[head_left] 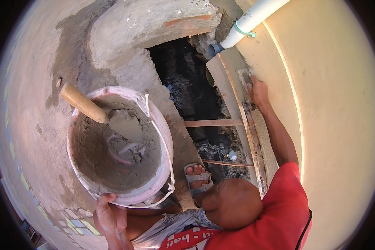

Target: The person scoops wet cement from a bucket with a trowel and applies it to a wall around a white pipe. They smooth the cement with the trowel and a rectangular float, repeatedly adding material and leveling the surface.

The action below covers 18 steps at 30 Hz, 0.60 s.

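Observation:
My left hand (111, 210) grips the near rim of a pale, mortar-smeared bucket (162, 133). Inside is wet grey mortar; a trowel with a wooden handle (82, 101) leans on the far-left rim, its blade in the bucket. My right hand (257, 91) reaches to the wall's foot, fingers bent over a small flat cement-smeared piece (243, 77), which I cannot identify clearly, on a narrow mortared strip beside wooden boards (231, 96).
An open channel (175, 79) with dark contents has broken concrete edges and two cross sticks (212, 122). A white pipe (254, 18) enters at its far end. A cream wall (337, 104) rises right. My sandalled foot (196, 177) stands at the channel's edge.

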Each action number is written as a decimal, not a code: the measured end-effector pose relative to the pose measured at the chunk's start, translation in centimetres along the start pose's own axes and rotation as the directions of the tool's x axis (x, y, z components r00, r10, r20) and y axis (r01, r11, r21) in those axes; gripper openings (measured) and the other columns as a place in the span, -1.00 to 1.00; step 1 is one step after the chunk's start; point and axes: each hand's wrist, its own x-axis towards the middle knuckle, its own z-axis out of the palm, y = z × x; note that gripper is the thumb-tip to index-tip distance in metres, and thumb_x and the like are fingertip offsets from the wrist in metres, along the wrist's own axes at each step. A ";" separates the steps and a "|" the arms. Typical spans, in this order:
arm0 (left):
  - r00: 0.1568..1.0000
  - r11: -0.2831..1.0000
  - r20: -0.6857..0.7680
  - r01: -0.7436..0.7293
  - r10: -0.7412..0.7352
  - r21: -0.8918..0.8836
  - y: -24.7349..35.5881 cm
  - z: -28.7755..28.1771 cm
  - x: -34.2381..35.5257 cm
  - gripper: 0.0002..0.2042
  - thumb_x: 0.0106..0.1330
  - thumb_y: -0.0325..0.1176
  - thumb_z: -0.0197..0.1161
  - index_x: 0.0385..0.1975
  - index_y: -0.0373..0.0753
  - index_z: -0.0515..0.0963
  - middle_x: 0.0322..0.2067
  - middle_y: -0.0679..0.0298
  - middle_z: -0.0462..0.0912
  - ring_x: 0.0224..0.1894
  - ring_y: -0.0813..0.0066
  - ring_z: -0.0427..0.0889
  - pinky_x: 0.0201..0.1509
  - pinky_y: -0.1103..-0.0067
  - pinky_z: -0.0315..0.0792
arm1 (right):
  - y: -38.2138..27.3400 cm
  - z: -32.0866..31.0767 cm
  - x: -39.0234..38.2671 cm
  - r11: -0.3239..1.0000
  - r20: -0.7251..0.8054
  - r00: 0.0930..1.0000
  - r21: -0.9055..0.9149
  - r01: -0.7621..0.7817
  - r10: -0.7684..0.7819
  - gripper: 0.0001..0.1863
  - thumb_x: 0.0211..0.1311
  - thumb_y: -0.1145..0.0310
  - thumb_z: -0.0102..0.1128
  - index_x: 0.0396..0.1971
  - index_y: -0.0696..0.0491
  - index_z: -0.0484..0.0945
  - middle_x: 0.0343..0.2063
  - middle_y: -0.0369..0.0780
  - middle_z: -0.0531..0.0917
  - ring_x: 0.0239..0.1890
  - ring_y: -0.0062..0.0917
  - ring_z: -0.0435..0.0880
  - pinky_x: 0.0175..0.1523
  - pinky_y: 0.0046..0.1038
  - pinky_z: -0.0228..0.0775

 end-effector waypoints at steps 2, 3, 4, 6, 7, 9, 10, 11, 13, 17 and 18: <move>1.000 1.000 -0.012 0.008 -0.008 0.019 0.0 0.4 -0.1 -0.40 -0.04 -0.64 0.08 0.15 -0.43 0.33 0.06 0.11 0.49 0.09 0.18 0.51 0.24 0.22 0.45 | 0.1 -0.9 -2.0 0.999 0.035 0.999 0.026 -0.037 0.036 -0.56 0.15 0.46 0.20 0.08 0.12 0.51 -0.24 0.13 0.65 -0.18 0.05 0.64 -0.05 -0.10 0.47; 1.000 1.000 -0.021 0.015 -0.015 0.024 0.1 0.4 0.1 -0.40 -0.05 -0.64 0.08 0.15 -0.43 0.34 0.06 0.11 0.49 0.09 0.18 0.51 0.24 0.21 0.45 | 0.4 -1.0 -2.8 1.000 0.016 1.000 0.026 -0.012 0.012 -0.56 0.14 0.46 0.20 0.08 0.13 0.50 -0.22 0.12 0.65 -0.17 0.04 0.64 -0.04 -0.11 0.48; 1.000 0.999 -0.020 0.017 -0.016 0.028 0.1 0.5 0.1 -0.40 -0.05 -0.64 0.09 0.15 -0.42 0.34 0.06 0.11 0.49 0.09 0.18 0.51 0.24 0.21 0.45 | 1.0 -1.0 -3.7 1.000 -0.003 1.000 0.027 0.013 -0.013 -0.55 0.14 0.47 0.19 0.09 0.14 0.49 -0.20 0.12 0.65 -0.17 0.02 0.65 -0.02 -0.11 0.48; 1.000 0.999 -0.020 0.018 -0.017 0.038 0.2 0.6 0.2 -0.39 -0.05 -0.63 0.09 0.16 -0.42 0.34 0.06 0.11 0.49 0.09 0.18 0.51 0.24 0.22 0.45 | 1.9 -1.4 -5.2 0.998 -0.030 0.999 0.044 0.036 -0.034 -0.54 0.13 0.47 0.19 0.10 0.15 0.48 -0.15 0.12 0.64 -0.14 0.00 0.65 0.01 -0.12 0.49; 1.000 0.999 -0.012 0.013 -0.013 0.036 0.2 0.8 0.1 -0.39 -0.05 -0.63 0.09 0.15 -0.42 0.34 0.06 0.11 0.49 0.08 0.18 0.52 0.24 0.22 0.45 | 2.1 -1.7 -5.8 0.997 -0.038 0.999 0.063 0.034 -0.032 -0.53 0.13 0.47 0.20 0.10 0.15 0.48 -0.13 0.12 0.64 -0.12 0.00 0.65 0.02 -0.12 0.48; 1.000 0.999 0.004 0.002 -0.002 0.033 0.0 1.2 -0.1 -0.40 -0.05 -0.63 0.10 0.15 -0.43 0.34 0.04 0.10 0.50 0.07 0.18 0.52 0.24 0.22 0.46 | 1.4 -2.3 -5.7 0.993 -0.072 0.997 0.114 0.031 -0.023 -0.51 0.14 0.47 0.20 0.12 0.14 0.47 -0.09 0.12 0.62 -0.08 0.00 0.64 0.05 -0.13 0.47; 1.000 0.999 -0.005 0.006 -0.005 0.038 0.1 1.0 0.0 -0.39 -0.05 -0.62 0.10 0.16 -0.43 0.33 0.05 0.10 0.49 0.07 0.18 0.52 0.24 0.22 0.46 | 0.9 -2.5 -5.2 0.989 -0.097 0.995 0.145 0.031 -0.017 -0.50 0.14 0.47 0.21 0.14 0.13 0.46 -0.07 0.12 0.62 -0.07 0.00 0.63 0.07 -0.13 0.46; 1.000 0.999 -0.011 0.012 -0.011 0.045 0.1 0.8 0.2 -0.38 -0.05 -0.62 0.10 0.16 -0.43 0.32 0.05 0.10 0.49 0.07 0.18 0.53 0.24 0.23 0.46 | 0.3 -2.8 -4.6 0.985 -0.123 0.992 0.173 0.029 -0.007 -0.49 0.14 0.47 0.21 0.15 0.12 0.45 -0.06 0.12 0.61 -0.05 0.00 0.63 0.08 -0.13 0.45; 1.000 0.998 -0.006 0.030 -0.030 0.051 0.0 0.8 0.3 -0.38 -0.05 -0.62 0.10 0.17 -0.43 0.31 0.05 0.11 0.49 0.07 0.18 0.53 0.24 0.23 0.46 | -1.0 -2.4 -2.0 0.985 -0.147 0.988 0.151 0.078 -0.055 -0.47 0.14 0.47 0.21 0.17 0.12 0.43 -0.06 0.13 0.61 -0.05 0.01 0.63 0.08 -0.13 0.45; 0.999 0.998 -0.012 0.044 -0.044 0.046 0.3 0.8 0.4 -0.40 -0.04 -0.63 0.09 0.15 -0.44 0.32 0.04 0.11 0.49 0.04 0.18 0.54 0.22 0.25 0.47 | -4.5 -1.2 4.0 0.981 -0.167 0.978 0.131 0.146 -0.123 -0.46 0.13 0.47 0.20 0.18 0.11 0.41 -0.11 0.13 0.62 -0.10 0.03 0.63 0.04 -0.10 0.46; 0.999 0.998 -0.022 0.048 -0.047 0.047 0.3 0.6 0.4 -0.41 -0.04 -0.64 0.09 0.14 -0.44 0.33 0.03 0.11 0.49 0.04 0.19 0.54 0.22 0.25 0.47 | -5.0 -0.9 5.1 0.983 -0.173 0.976 0.103 0.153 -0.134 -0.46 0.12 0.46 0.20 0.17 0.11 0.41 -0.12 0.13 0.62 -0.12 0.03 0.63 0.02 -0.09 0.46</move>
